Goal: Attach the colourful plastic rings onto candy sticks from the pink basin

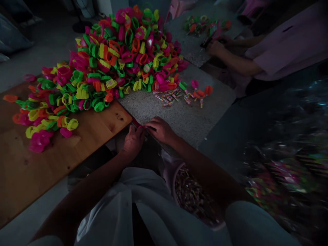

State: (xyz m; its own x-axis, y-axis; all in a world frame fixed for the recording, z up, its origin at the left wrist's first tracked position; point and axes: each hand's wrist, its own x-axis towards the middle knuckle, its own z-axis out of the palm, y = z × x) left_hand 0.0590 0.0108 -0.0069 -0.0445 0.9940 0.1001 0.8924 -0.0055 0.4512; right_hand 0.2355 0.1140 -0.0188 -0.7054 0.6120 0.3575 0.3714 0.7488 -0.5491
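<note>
My left hand (134, 138) and my right hand (160, 130) meet at the near edge of the grey tabletop (164, 114), fingers pinched on a small pink-red piece (140, 126). The piece is mostly hidden by my fingers, and its shape is unclear. Beyond my hands rises a big heap of pink, green, yellow and orange plastic bands (123, 58). Small striped candy-like pieces (169, 96) lie scattered on the grey surface, with a few loose orange, pink and green bands (199, 94) beside them.
A wooden tabletop (102, 128) adjoins on the left. A tub of small wrapped pieces (192, 191) stands below my right forearm. Another person's hands (215, 48) work at the back right near a small pile of bands (197, 25). Clear plastic bags (289, 174) lie at right.
</note>
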